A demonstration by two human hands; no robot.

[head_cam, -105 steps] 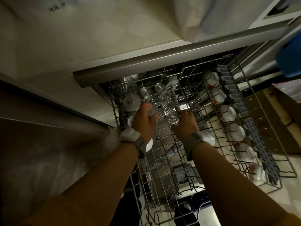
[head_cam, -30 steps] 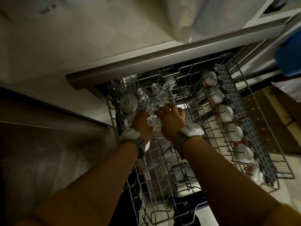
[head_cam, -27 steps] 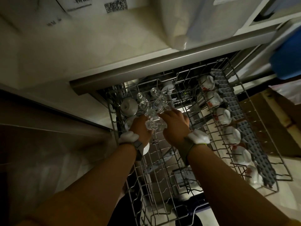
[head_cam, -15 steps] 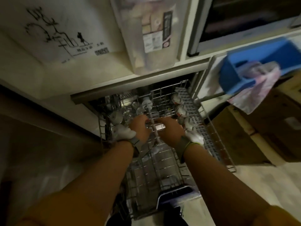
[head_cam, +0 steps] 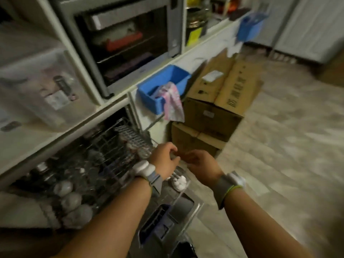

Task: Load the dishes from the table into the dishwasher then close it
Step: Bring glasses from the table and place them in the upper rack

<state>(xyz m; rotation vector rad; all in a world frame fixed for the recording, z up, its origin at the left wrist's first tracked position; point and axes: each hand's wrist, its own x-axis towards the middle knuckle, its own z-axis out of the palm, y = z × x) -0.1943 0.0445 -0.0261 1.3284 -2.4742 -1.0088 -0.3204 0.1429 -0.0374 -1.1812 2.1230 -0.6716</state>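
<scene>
The dishwasher's wire rack [head_cam: 111,146] is pulled out at the lower left, blurred, holding white cups [head_cam: 70,200] and glassware [head_cam: 42,168]. The open dishwasher door [head_cam: 167,216] lies below my arms. My left hand [head_cam: 163,161] hovers over the rack's right end with loosely curled fingers, holding nothing. My right hand [head_cam: 201,164] hangs just right of it, above the floor, fingers relaxed and empty. The table is out of view.
A blue bin [head_cam: 162,88] with a pink cloth [head_cam: 172,103] hangs on the cabinet beside the rack. Stacked cardboard boxes [head_cam: 219,101] stand on the floor to the right. An oven [head_cam: 126,40] sits above. Tiled floor [head_cam: 279,155] stretches right.
Both hands let go of the glasses in the rack and drew back to the right. My view swung up and right, bringing the oven, boxes and floor into sight.
</scene>
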